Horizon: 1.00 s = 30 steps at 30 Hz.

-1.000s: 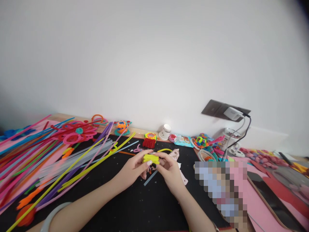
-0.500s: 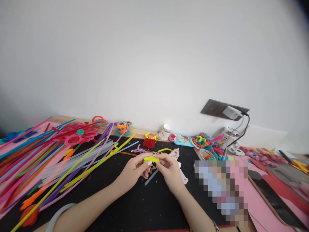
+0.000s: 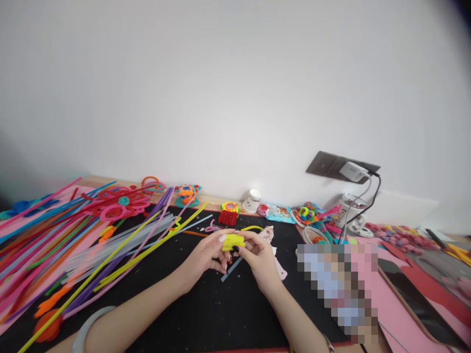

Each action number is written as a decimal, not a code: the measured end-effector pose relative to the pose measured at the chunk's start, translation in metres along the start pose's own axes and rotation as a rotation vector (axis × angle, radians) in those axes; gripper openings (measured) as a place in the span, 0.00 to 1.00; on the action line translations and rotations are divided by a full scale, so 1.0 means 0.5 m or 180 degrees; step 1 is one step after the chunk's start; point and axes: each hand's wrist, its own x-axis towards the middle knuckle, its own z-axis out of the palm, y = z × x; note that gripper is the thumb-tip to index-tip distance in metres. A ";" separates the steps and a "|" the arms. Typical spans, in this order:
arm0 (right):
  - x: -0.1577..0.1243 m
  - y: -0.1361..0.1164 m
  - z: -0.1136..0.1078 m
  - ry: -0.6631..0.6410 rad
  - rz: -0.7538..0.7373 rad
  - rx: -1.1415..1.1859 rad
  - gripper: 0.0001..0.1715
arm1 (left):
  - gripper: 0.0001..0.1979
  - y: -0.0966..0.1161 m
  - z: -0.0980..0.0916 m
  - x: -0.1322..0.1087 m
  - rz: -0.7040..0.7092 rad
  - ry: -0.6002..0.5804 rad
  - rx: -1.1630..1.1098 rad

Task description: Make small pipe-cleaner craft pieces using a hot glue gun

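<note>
Between my two hands, above the black mat (image 3: 206,314), is a small bundle of fuzzy yellow pipe cleaner (image 3: 233,241), folded into short rows. My left hand (image 3: 206,255) grips its left end with the fingertips, the thumb near its upper left corner. My right hand (image 3: 256,252) pinches the right end, a dark-nailed thumb pressing its lower edge. Below the hands lies a grey-blue strip (image 3: 231,270). A yellow pipe cleaner (image 3: 252,228) curves just behind my right hand, near a patterned scrap (image 3: 268,234). The fingers hide the back of the bundle.
Many coloured pipe cleaners (image 3: 44,250) spread across the left side. Along the wall stand an orange and teal pipe-cleaner figure (image 3: 187,194), a red and yellow piece (image 3: 229,214), a paper cup (image 3: 251,201) and a mug (image 3: 348,211). A phone (image 3: 415,304) lies at right.
The yellow bundle has turned, so more of its rows show. My left thumb has moved up from its lower edge to its upper left, and the left fingers have shifted.
</note>
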 end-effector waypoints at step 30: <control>-0.008 -0.010 -0.008 0.0185 0.0211 0.0306 0.09 | 0.23 0.011 -0.015 -0.009 0.1167 0.0173 0.1955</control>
